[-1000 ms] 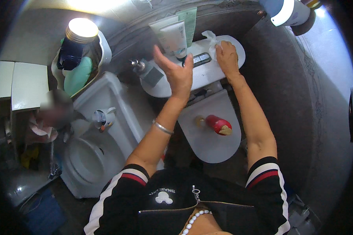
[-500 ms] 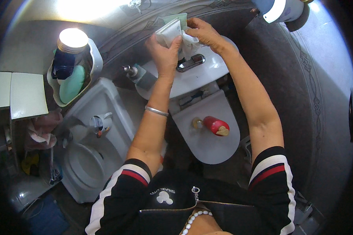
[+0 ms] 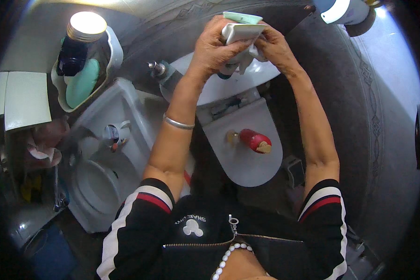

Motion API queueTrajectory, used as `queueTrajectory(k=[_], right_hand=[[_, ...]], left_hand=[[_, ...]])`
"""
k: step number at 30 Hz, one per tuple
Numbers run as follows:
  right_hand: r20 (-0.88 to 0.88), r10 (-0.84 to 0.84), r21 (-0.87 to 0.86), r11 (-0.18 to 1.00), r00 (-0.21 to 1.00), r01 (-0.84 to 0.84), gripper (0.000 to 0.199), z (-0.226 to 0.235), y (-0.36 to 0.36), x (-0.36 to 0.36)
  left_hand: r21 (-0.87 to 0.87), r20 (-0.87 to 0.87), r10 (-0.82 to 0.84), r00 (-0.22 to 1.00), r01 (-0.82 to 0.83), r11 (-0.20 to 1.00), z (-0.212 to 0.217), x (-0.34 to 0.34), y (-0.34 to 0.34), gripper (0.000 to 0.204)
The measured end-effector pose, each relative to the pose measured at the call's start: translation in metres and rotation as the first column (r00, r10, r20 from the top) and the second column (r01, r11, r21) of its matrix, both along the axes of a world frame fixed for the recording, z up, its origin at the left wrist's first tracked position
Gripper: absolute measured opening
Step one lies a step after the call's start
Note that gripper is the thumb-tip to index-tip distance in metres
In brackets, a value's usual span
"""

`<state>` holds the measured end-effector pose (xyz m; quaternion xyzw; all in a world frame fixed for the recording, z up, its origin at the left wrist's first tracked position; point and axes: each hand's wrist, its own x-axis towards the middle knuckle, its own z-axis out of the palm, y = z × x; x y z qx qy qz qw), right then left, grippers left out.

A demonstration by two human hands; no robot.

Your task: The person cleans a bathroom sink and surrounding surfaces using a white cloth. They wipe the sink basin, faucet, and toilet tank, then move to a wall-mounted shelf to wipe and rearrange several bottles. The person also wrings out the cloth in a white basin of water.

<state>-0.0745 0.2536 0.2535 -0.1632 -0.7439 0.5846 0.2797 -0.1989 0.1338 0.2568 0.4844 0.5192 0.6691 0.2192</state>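
Above the toilet tank (image 3: 264, 73), both my hands are closed around a white and pale green packet (image 3: 243, 31) that looks like a tissue pack. My left hand (image 3: 217, 49) grips its left side, with the thumb across the near face. Fingers of my right hand (image 3: 277, 50) close on its right side and on a crumpled white sheet or cloth (image 3: 253, 55) hanging below it. Part of the packet's underside is hidden by the fingers. A pump dispenser (image 3: 167, 74) stands on the tank, left of my left wrist.
A red bottle (image 3: 254, 141) and a small amber bottle (image 3: 232, 136) are on the closed toilet lid (image 3: 252, 170). Left lies a washbasin (image 3: 137, 109) with a cup (image 3: 116, 134). Behind it, a white caddy (image 3: 115, 49) holds a dark jar (image 3: 73, 58) and a green oval thing (image 3: 83, 84).
Both hands have shifted right with the packet, which has tilted from upright to nearly level. My left hand now wraps further around it. The whole view has moved slightly.
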Motion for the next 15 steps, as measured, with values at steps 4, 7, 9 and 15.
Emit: queueTrajectory(k=[4, 7, 9, 15], right_hand=[[0.018, 0.269, 0.021, 0.963, 0.963, -0.270, 0.025, 0.022, -0.021, 0.025], [0.137, 0.205, 0.161, 0.961, 0.969, -0.226, 0.026, 0.005, -0.033, 0.036], [0.258, 0.042, 0.009, 0.999, 0.965, -0.045, 0.026, 0.000, -0.028, 0.042], [0.159, -0.209, 0.120, 0.974, 0.965, 0.191, 0.024, -0.032, -0.018, -0.022]], left_hand=[[0.167, -0.253, 0.123, 0.960, -0.082, 0.983, 0.003, 0.021, -0.036, 0.024], [0.046, -0.122, 0.074, 0.990, -0.068, 0.997, 0.002, 0.045, -0.092, 0.023], [-0.078, 0.159, -0.019, 0.987, 0.032, 0.996, -0.015, 0.057, -0.132, 0.028], [-0.298, -0.090, -0.098, 0.991, 0.067, 0.952, -0.046, 0.050, -0.207, 0.027]])
